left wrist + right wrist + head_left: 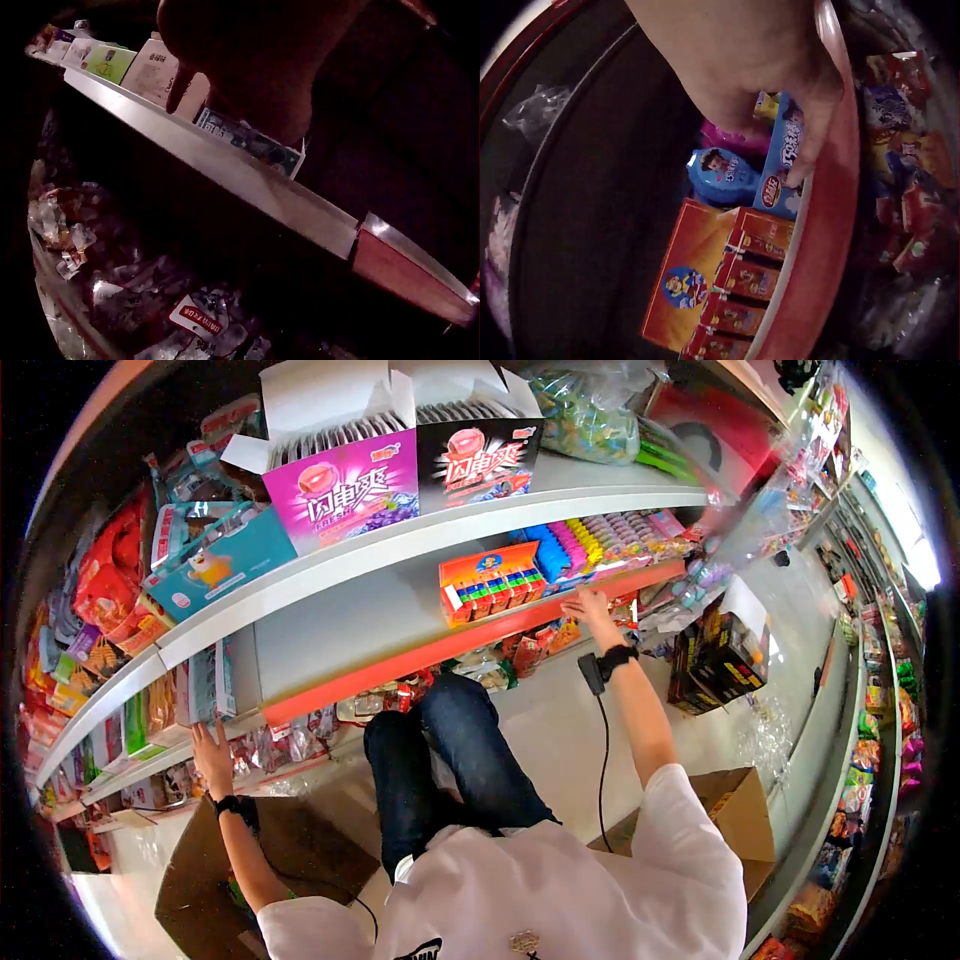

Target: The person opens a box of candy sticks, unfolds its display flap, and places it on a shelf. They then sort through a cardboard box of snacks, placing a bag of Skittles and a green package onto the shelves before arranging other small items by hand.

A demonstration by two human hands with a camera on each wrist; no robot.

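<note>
My right hand (592, 608) is at the red-edged shelf (400, 660), beside a tray of blue, pink and yellow packs (570, 548). In the right wrist view the fingers of the right hand (761, 82) touch the front of the blue box (782, 161); an orange display box (676, 281) with small red boxes stands beside it. My left hand (212, 758) is at the front of a teal-and-white box (210, 680) on the lower left shelf. In the left wrist view the dark left hand (251, 67) covers part of the boxes (154, 71) along the shelf edge.
Purple (345, 490) and black (480, 458) boxes stand on the upper shelf, beside a teal box (222, 562). Open cartons (290, 850) lie on the floor on both sides of the person's legs (465, 745). A black carton (718, 660) stands at the right.
</note>
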